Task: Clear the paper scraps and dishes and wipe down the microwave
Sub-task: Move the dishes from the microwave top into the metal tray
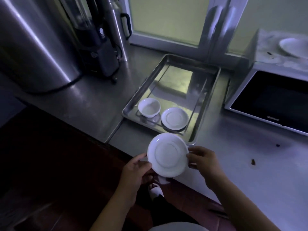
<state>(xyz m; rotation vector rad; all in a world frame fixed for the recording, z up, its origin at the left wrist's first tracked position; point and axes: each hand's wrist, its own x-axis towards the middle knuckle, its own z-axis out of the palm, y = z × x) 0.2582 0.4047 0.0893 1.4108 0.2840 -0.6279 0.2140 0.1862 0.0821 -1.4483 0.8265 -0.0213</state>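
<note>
At the surface's front edge: half cleared

Left hand and right hand pinched a saucer's rim in their fingers, just short of the tray holding a bowl and second saucer. A plate atop the microwave, scraps and wiping seemed left.

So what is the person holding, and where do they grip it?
A small white plate, held at its rim by both hands: the left hand pinches the left edge, the right hand the right edge.
</note>
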